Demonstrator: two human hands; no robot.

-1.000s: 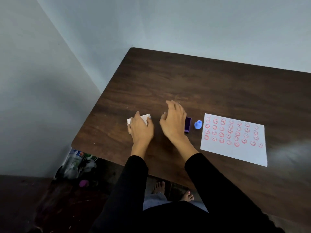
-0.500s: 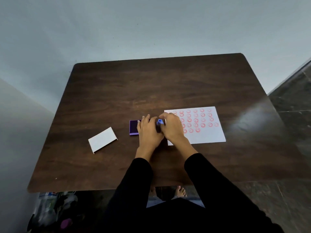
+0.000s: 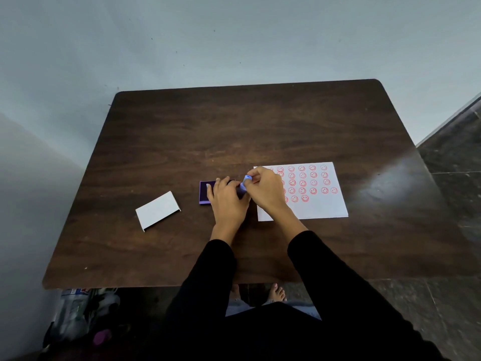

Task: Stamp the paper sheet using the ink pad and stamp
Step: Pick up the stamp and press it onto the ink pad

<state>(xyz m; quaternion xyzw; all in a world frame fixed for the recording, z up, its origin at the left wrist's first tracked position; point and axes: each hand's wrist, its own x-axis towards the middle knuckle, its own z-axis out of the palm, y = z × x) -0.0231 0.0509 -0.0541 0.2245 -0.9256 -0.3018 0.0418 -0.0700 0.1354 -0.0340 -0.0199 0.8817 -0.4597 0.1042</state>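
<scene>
A white paper sheet [image 3: 317, 207] lies right of centre on the dark wooden table [image 3: 234, 131], covered in rows of red smiley stamp marks. A purple ink pad [image 3: 204, 192] sits just left of the sheet. My left hand [image 3: 227, 201] rests on the pad and covers most of it. My right hand [image 3: 265, 190] pinches a small blue stamp [image 3: 244, 184], tilted, over the pad's right edge. The stamp's lower end is hidden between my hands.
A white lid or card [image 3: 158, 210] lies on the table left of the pad. A wall stands close behind and to the left. Bags and bottles [image 3: 78, 316] sit on the floor under the table's left corner. My bare feet [image 3: 277, 293] show below the near edge.
My view swung right, from the table's left corner to its middle. My left hand left the white lid and went onto the ink pad. My right hand picked up the blue stamp.
</scene>
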